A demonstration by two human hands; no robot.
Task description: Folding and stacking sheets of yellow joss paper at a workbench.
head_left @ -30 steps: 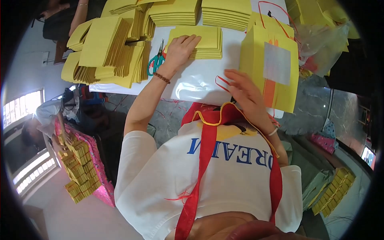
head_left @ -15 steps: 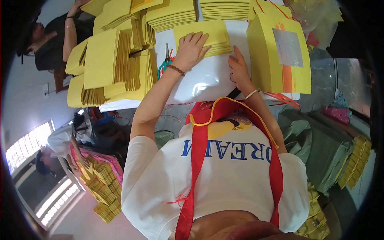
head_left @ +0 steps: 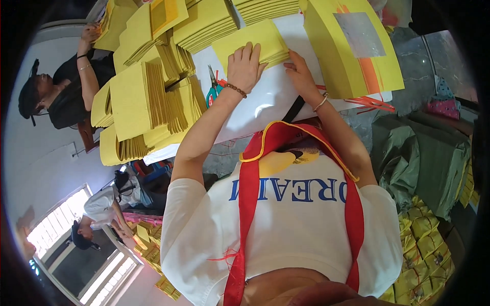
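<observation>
My left hand (head_left: 246,66) lies flat over the near edge of a small stack of yellow paper sheets (head_left: 263,36), fingers spread a little. Beside the stack's near right corner is my right hand (head_left: 302,76), its index finger stretched to the edge and the other fingers loosely bent, gripping nothing. Teal-handled scissors (head_left: 214,92) with dark blades lie left of my left wrist. The stack rests on a white tabletop (head_left: 242,115). To the right stands a large folded yellow paper block (head_left: 326,56) with a silver square and an orange stripe.
Piles of folded yellow paper (head_left: 133,99) crowd the table's left and far sides. Red strips (head_left: 375,103) hang at the right edge. Green-grey sacks (head_left: 429,158) and yellow bundles (head_left: 421,250) stand on the right. Two other people work on the left, one handling yellow paper (head_left: 115,25).
The view has turned and shifted. My right hand has come in to the stack's right corner; my left hand stays flat on the stack.
</observation>
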